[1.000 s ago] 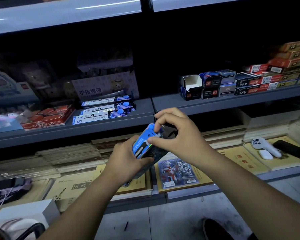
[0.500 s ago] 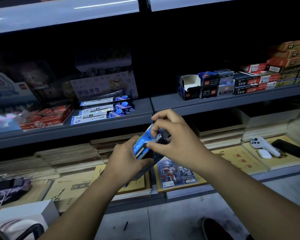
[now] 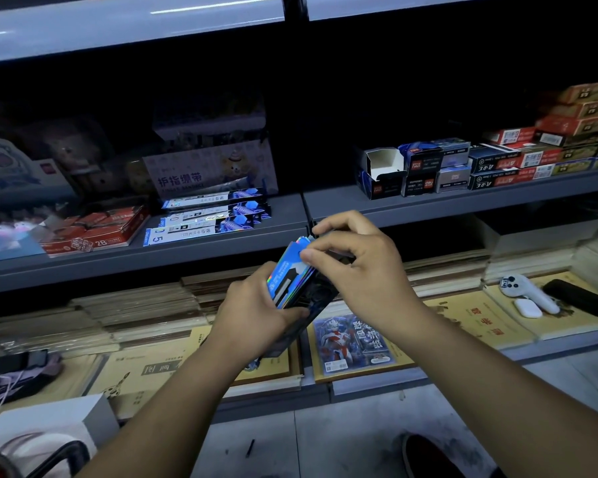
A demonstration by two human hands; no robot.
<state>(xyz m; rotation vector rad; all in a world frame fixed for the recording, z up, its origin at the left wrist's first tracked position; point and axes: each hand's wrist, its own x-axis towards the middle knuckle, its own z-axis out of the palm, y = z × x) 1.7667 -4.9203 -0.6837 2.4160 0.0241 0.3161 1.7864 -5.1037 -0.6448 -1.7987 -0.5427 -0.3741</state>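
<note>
1. Grey shop shelves [image 3: 221,243] in dim light fill the view, tier above tier.
2. One stack of blue packets [image 3: 290,274] sits tilted in front of the middle shelf. How many packets it holds cannot be counted.
3. The left hand [image 3: 256,315] grips the stack's lower part with its fingers curled round it. The right hand [image 3: 356,267] pinches the top end between thumb and forefinger.
4. Behind them, at least three similar flat packets [image 3: 214,215] lie overlapping on the middle shelf.
5. Left of those, one red display carton [image 3: 94,232] marked 2B holds red boxes.
6. Further right, one open box [image 3: 380,167] with its flap raised shows a white inside. Its contents cannot be told.
7. On the lower shelf lie one picture card pack [image 3: 353,343], one white controller [image 3: 529,291] and, just beside it, one white case [image 3: 528,308].
</note>
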